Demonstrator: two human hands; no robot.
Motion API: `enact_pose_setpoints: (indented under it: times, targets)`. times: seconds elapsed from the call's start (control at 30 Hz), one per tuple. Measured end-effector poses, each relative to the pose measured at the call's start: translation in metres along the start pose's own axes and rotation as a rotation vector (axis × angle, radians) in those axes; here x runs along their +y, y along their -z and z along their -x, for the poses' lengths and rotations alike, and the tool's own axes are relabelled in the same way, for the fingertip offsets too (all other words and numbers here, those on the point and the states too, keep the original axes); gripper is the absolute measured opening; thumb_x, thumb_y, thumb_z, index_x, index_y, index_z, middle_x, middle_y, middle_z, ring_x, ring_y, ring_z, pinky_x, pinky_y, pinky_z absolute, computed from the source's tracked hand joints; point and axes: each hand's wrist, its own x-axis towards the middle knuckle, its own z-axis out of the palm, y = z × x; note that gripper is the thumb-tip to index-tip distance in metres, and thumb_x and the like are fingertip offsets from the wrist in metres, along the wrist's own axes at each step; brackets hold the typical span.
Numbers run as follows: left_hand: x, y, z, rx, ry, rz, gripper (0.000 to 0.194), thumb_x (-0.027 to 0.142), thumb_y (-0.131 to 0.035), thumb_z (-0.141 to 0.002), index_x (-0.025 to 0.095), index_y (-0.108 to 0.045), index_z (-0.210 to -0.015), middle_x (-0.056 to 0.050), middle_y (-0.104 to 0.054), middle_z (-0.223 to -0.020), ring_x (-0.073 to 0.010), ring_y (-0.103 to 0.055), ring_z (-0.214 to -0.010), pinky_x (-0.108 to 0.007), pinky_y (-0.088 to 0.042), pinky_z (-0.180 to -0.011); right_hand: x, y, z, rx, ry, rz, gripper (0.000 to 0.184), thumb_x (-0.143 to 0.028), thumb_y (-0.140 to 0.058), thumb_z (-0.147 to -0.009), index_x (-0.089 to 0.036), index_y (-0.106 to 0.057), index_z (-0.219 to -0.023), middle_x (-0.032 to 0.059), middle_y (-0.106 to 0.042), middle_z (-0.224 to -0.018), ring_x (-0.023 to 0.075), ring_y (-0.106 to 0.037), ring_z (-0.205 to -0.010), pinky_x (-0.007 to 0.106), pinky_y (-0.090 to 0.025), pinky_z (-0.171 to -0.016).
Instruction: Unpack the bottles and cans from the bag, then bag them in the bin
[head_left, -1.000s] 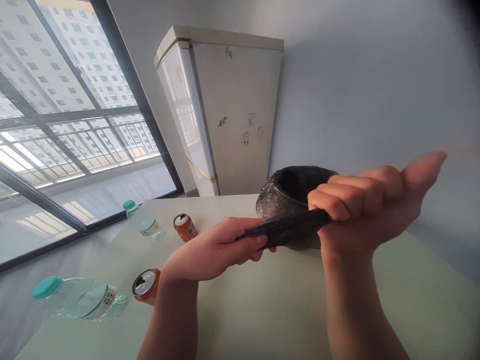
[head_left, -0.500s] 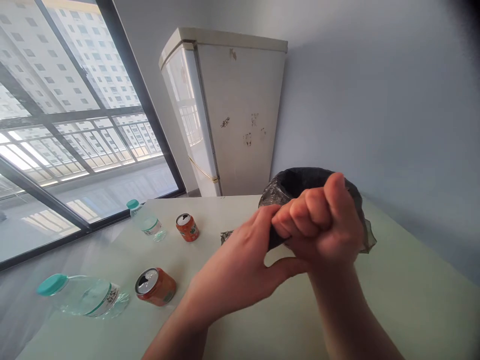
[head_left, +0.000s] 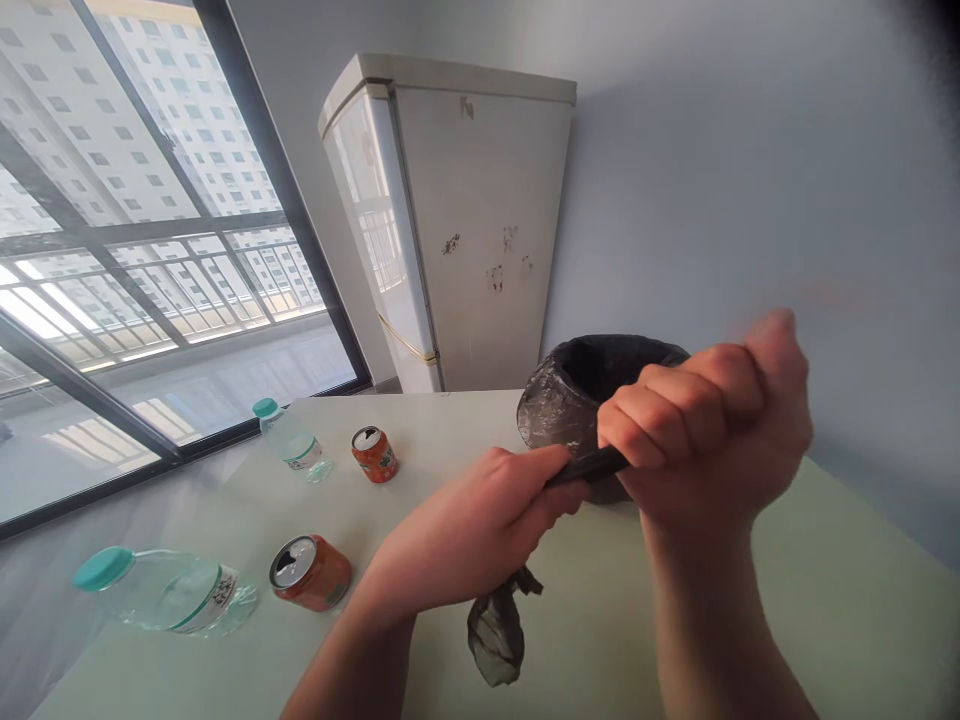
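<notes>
A thin black plastic bag [head_left: 589,466] is stretched into a narrow, bunched strip between my two hands. My left hand [head_left: 480,525] pinches its left part between thumb and fingers, and a loose, see-through end hangs below that hand. My right hand [head_left: 701,430] is wrapped in a fist around the other part, with the thumb raised. Just behind the hands stands a round bin lined with black plastic [head_left: 551,405]. Its opening faces up, and my right hand hides its right side.
On the pale table [head_left: 442,425], to the left, are two orange cans [head_left: 311,573], upright and open. Beside them, two clear bottles with green caps [head_left: 180,590] lean or stand. Behind the table is a white fridge [head_left: 487,220]; a glass door [head_left: 150,250] is at left.
My right hand has moved right and slightly up, away from my left hand, so more of the bag shows between them. The bag's loose left end has swung down below my left hand.
</notes>
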Motion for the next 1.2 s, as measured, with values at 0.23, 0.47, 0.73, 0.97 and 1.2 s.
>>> enact_pose_setpoints:
  times: [0.23, 0.47, 0.73, 0.97, 1.2]
  targets:
    - [-0.005, 0.005, -0.002, -0.057, -0.008, -0.018, 0.031, 0.038, -0.042, -0.106, 0.022, -0.041, -0.079, 0.005, -0.046, -0.064, -0.0103, -0.04, -0.056, -0.028, -0.032, -0.055, -0.009, 0.01, 0.002, 0.165, 0.082, 0.161, 0.065, -0.064, -0.043, -0.103, -0.021, -0.034, -0.055, -0.0051, -0.004, -0.047, 0.0111, -0.002, -0.043, 0.03, -0.019, -0.04]
    - [-0.015, 0.003, -0.007, 0.478, -0.037, -0.148, 0.031, 0.04, -0.036, -0.11, 0.022, -0.045, -0.086, 0.003, -0.05, -0.07, -0.012, -0.043, -0.061, -0.03, -0.027, -0.059, 0.01, 0.003, -0.008, 0.243, -0.131, 0.487, 0.074, -0.092, -0.027, -0.088, -0.035, -0.065, -0.116, 0.0077, -0.068, -0.111, 0.0307, -0.063, -0.108, 0.044, -0.051, -0.085]
    - [-0.015, -0.001, -0.014, 0.529, -0.053, -0.256, 0.021, 0.028, -0.034, -0.108, 0.021, -0.054, -0.111, 0.002, -0.056, -0.073, -0.0139, -0.046, -0.058, -0.029, -0.03, -0.059, 0.038, -0.02, 0.004, 0.105, -0.443, 0.672, 0.038, -0.06, -0.064, -0.095, -0.024, -0.071, -0.104, 0.0035, -0.068, -0.098, 0.021, -0.062, -0.097, 0.032, -0.049, -0.079]
    - [-0.013, -0.004, -0.015, 0.467, -0.012, -0.179, 0.03, 0.042, -0.037, -0.109, 0.021, -0.054, -0.122, 0.001, -0.059, -0.072, -0.0165, -0.054, -0.062, -0.029, -0.038, -0.061, 0.033, -0.021, 0.005, 0.246, -0.343, 0.753, 0.025, -0.047, -0.068, -0.096, -0.023, -0.075, -0.092, 0.0037, -0.066, -0.089, 0.0191, -0.06, -0.086, 0.032, -0.051, -0.078]
    - [-0.013, 0.004, -0.006, 0.289, 0.029, 0.209, 0.037, 0.053, -0.038, -0.107, 0.022, -0.051, -0.092, 0.001, -0.058, -0.073, -0.0123, -0.049, -0.062, -0.026, -0.04, -0.058, 0.034, -0.007, 0.0, 0.326, -0.31, 0.536, 0.021, -0.043, -0.07, -0.095, -0.023, -0.078, -0.095, 0.0047, -0.063, -0.092, 0.0163, -0.055, -0.08, 0.03, -0.051, -0.074]
